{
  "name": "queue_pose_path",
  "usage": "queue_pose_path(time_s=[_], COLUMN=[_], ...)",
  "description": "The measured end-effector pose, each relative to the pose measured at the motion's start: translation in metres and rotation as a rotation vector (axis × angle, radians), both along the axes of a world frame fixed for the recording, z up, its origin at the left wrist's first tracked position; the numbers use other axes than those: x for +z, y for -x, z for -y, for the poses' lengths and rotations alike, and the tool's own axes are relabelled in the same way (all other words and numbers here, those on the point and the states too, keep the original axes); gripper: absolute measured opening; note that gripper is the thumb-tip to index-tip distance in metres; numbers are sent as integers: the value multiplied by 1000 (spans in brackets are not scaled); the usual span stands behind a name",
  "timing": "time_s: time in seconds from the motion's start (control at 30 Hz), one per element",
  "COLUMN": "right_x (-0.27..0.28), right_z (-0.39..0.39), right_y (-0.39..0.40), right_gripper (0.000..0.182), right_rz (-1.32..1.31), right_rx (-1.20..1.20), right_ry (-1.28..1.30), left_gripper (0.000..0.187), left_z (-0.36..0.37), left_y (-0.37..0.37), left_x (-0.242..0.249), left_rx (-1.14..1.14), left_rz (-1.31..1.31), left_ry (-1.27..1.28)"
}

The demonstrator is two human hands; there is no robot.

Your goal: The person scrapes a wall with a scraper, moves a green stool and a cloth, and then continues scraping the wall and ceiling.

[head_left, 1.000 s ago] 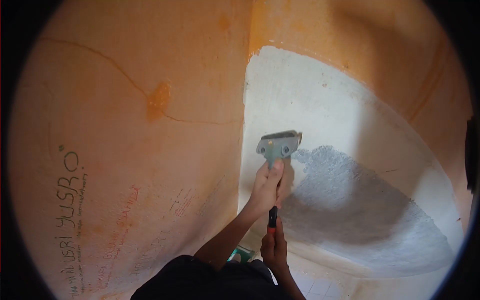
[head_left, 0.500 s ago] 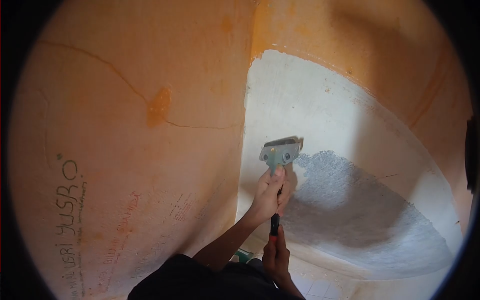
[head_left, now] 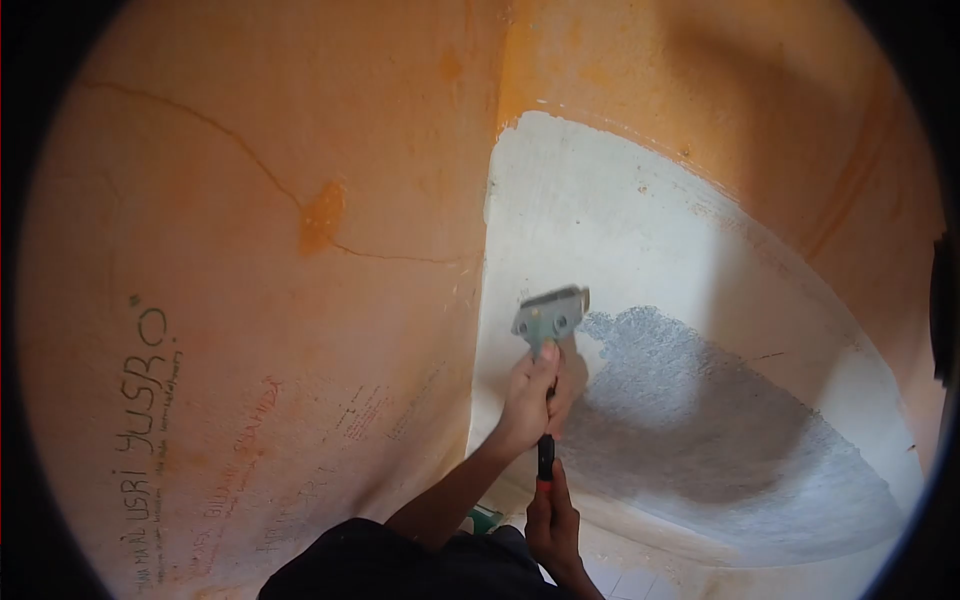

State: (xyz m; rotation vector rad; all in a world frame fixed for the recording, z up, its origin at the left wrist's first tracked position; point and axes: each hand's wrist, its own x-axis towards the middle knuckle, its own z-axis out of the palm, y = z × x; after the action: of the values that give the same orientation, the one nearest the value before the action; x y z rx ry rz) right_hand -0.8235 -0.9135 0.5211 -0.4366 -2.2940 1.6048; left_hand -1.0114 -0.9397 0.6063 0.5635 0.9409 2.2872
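Note:
A long-handled wall scraper point(head_left: 549, 317) with a wide grey head and a black and red handle is held in both my hands. My left hand point(head_left: 533, 400) is wrapped round the upper handle just below the head, thumb pointing up along it. Lower down, my right hand point(head_left: 553, 520) grips the red end of the handle. The scraper's blade edge lies over the white part of the wall point(head_left: 590, 210), at the upper left of a rough grey bare patch point(head_left: 690, 420).
An orange wall point(head_left: 380, 130) with a long crack and handwriting meets the white part at a vertical corner on my left. White tiles point(head_left: 630, 583) show at the bottom. Near my body is a green object point(head_left: 484, 519), partly hidden.
The scraper head has shifted slightly left and tilted, its right side now higher. Both hands keep their grip, and the view has moved a little.

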Motion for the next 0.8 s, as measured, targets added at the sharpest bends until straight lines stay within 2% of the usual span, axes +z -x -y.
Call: queue_pose_path(time_s=[0.1, 0.4, 0.57, 0.63, 0.73, 0.8], right_x=[8, 24, 17, 34, 22, 28], right_z=[-6, -6, -10, -10, -8, -10], right_y=[5, 8, 1, 13, -4, 4], right_gripper=[56, 54, 54, 54, 54, 54], right_rz=[-8, 0, 2, -80, 16, -10], right_rx=[7, 11, 39, 47, 33, 46], right_ry=[-14, -38, -15, -87, -29, -67], left_gripper=[43, 43, 45, 45, 44, 43], left_z=[-3, -4, -3, -2, -2, -3], left_y=[-4, 3, -3, 4, -3, -2], left_x=[-1, 5, 7, 11, 0, 5], left_rx=[21, -5, 68, 57, 34, 57], left_rz=[24, 30, 42, 57, 74, 74], left_ry=[32, -90, 14, -8, -36, -28])
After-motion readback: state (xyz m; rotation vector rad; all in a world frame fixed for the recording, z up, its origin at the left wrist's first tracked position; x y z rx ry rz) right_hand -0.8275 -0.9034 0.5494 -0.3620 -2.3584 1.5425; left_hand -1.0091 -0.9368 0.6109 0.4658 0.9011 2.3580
